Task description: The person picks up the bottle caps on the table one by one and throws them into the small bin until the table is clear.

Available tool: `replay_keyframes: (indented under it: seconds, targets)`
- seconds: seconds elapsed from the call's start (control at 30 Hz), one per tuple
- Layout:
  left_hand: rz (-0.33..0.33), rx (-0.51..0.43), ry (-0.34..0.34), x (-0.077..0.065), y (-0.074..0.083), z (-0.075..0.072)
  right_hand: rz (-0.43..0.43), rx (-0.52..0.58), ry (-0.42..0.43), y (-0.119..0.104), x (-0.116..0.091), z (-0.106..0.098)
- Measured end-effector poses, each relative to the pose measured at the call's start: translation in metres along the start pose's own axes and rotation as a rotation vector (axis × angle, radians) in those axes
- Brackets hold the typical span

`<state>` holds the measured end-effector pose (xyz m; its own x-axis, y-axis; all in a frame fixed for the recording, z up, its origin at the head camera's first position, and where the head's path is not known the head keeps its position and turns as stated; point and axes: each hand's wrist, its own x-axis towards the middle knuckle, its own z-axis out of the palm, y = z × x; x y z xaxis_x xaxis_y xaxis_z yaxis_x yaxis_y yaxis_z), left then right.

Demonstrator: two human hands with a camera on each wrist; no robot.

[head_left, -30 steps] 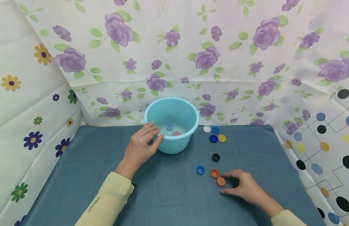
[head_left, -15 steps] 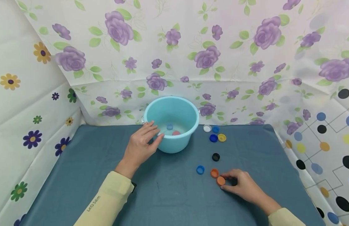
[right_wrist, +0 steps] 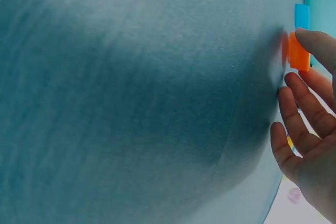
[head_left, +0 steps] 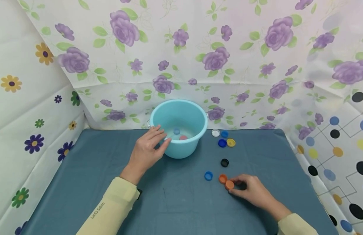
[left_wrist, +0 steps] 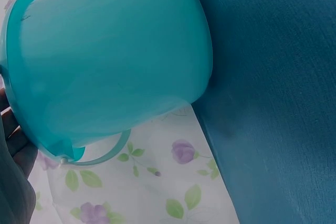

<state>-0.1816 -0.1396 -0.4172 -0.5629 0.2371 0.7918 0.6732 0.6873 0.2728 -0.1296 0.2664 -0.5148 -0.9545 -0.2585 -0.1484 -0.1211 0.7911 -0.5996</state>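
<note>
My right hand (head_left: 255, 192) pinches an orange bottle cap (head_left: 229, 185) between thumb and forefinger; the right wrist view shows this cap (right_wrist: 299, 52) standing low at the cloth. A second orange cap (head_left: 222, 178), hollow side up, lies right against it on its far left. My left hand (head_left: 147, 150) rests at the front left rim of a light blue bucket (head_left: 181, 150), fingers fairly straight. In the left wrist view the fingertips (left_wrist: 16, 137) touch beside the bucket's rim. Inside the bucket lie a blue cap (head_left: 176, 131) and a pink cap (head_left: 183, 137).
On the blue-grey cloth (head_left: 175, 202) lie a blue cap (head_left: 208, 176) and a black cap (head_left: 224, 163). Farther back sit a white cap (head_left: 215, 133), a yellow cap (head_left: 231, 142) and two more blue caps (head_left: 222, 143). A flowered sheet (head_left: 187, 49) hangs behind the bucket.
My right hand has moved left and closed thumb and forefinger on the nearer orange cap, which has shifted slightly away from me. My left hand has stayed at the bucket.
</note>
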Motion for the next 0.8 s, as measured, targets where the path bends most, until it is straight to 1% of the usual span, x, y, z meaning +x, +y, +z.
replay_keyframes:
  seconds: [0.13,0.3,0.6,0.7,0.8]
  targets:
    - [0.0,0.003,-0.001,0.001,0.0,0.0,0.018,0.037,-0.002,-0.002,0.002,-0.003]
    - [-0.002,0.005,-0.007,0.0,0.0,0.001,0.014,0.084,0.001,-0.006,0.004,-0.008]
    - [0.002,0.002,-0.003,-0.001,-0.001,0.001,-0.074,0.141,0.057,-0.022,0.009,-0.023]
    - [0.0,0.001,-0.002,-0.001,-0.001,0.001,-0.126,0.132,0.089,-0.028,0.013,-0.029]
    - [0.001,-0.001,-0.001,-0.001,-0.001,0.001,-0.179,0.114,0.138,-0.037,0.019,-0.038]
